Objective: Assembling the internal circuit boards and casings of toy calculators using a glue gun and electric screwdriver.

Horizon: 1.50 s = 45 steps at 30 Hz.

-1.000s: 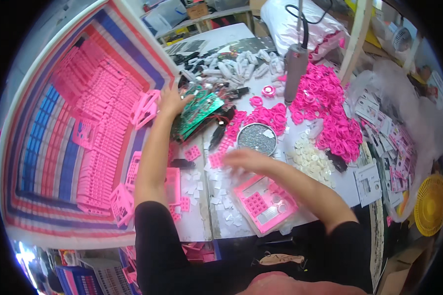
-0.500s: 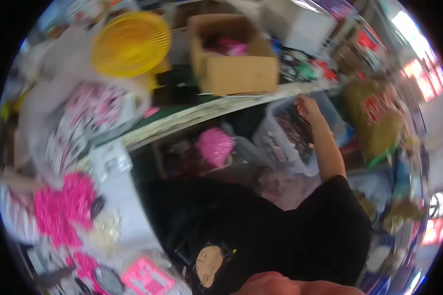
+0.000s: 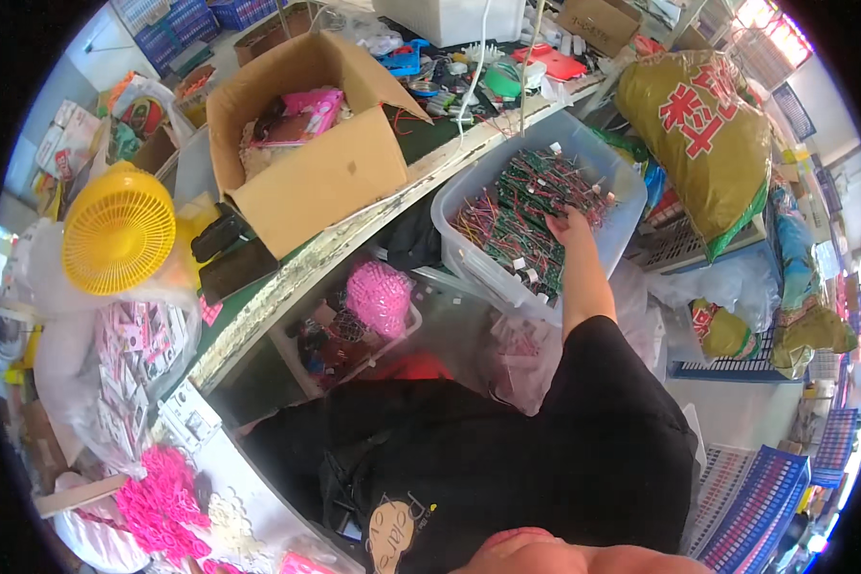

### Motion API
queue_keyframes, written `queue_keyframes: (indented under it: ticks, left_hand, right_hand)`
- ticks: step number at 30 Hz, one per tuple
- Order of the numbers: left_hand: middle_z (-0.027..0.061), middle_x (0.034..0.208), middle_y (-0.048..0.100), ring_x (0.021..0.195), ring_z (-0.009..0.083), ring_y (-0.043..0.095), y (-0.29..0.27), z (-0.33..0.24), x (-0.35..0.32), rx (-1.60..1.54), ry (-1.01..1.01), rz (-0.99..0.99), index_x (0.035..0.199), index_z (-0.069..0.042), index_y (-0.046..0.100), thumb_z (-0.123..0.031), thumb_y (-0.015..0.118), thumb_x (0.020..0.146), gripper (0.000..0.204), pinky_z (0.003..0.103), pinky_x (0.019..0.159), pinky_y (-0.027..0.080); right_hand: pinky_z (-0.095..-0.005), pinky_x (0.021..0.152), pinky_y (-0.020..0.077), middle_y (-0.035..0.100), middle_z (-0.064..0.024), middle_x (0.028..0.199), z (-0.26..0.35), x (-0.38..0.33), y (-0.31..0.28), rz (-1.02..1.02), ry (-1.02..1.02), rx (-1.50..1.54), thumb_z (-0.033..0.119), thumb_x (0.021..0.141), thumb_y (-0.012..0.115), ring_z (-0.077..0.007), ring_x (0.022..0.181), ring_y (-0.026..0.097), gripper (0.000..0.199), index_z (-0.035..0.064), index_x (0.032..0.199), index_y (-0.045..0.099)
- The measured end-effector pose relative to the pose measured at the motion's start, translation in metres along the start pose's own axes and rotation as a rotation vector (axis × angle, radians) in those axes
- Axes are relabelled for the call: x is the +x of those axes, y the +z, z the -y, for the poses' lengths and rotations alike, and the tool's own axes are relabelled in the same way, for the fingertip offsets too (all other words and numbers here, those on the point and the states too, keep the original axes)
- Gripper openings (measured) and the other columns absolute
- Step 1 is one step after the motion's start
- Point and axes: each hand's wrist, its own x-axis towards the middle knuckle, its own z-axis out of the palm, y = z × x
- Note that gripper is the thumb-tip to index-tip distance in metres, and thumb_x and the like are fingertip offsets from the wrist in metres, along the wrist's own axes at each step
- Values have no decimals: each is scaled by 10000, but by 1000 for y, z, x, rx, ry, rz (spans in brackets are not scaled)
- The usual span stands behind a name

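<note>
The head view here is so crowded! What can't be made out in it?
All in the head view:
Right hand: its fingertips are hard to make out among the wired boards, so any grip is unclear.
Clear bin: those boards hide its floor.
Left hand: out of sight; what hides it is unclear.
Pink piece: cut off by the lower edge.

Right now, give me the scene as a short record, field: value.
right hand: in the tub, fingers down among the boards; grip unclear
left hand: not in view
tub: clear plastic, open-topped
tub contents: heaped green boards with red wires
bench: worn pale edge, left of the tub in the picture
on bench: open cardboard box
picture left: yellow basket
picture right of tub: large olive sack
lower left: pile of pink parts
</note>
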Motion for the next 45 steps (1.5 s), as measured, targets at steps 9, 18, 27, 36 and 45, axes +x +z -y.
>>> queue_keyframes:
  ticks: [9, 18, 27, 36, 45]
  left_hand:
    - [258, 1270, 564, 1184, 420, 524, 28, 53, 24, -124, 652, -166, 1298, 23, 561, -388, 577, 978, 521, 481, 1026, 402]
    - [246, 1202, 594, 1092, 382, 577, 8, -22, 5, -49, -19, 91, 1261, 25, 588, -328, 593, 982, 450, 416, 950, 457]
    - [235, 1271, 581, 1151, 348, 566, 61, 64, 8, -218, -132, 132, 1333, 26, 527, -312, 539, 1003, 473, 423, 978, 445]
    - [190, 1176, 627, 1115, 259, 589, 66, 49, 4, -330, -200, 159, 1321, 29, 530, -255, 490, 1032, 407, 369, 973, 454]
    - [131, 1015, 710, 881, 230, 668, 42, 0, -2, 119, 110, -23, 1140, -124, 714, -347, 684, 923, 313, 330, 774, 546]
  right_hand:
    - [-416, 810, 588, 617, -146, 1041, 17, 13, 30, -122, -77, 343, 466, 859, 691, -288, 953, 634, 506, 54, 1118, 553]
    - [-560, 955, 494, 596, -143, 1173, 43, -4, 77, -227, -120, 525, 415, 844, 715, -368, 1080, 587, 550, 92, 1248, 528]
    - [-535, 851, 574, 664, -136, 1020, 33, 28, 57, -288, -299, 659, 101, 892, 616, -323, 891, 669, 207, 37, 1085, 576]
    - [-492, 883, 574, 652, -127, 1072, 5, -1, -6, 8, -225, 446, 119, 933, 620, -299, 989, 656, 173, 59, 1093, 593]
    - [-320, 672, 616, 697, -216, 921, -1, -32, -15, 289, 268, 104, 653, 934, 462, -313, 840, 708, 825, -146, 1129, 519]
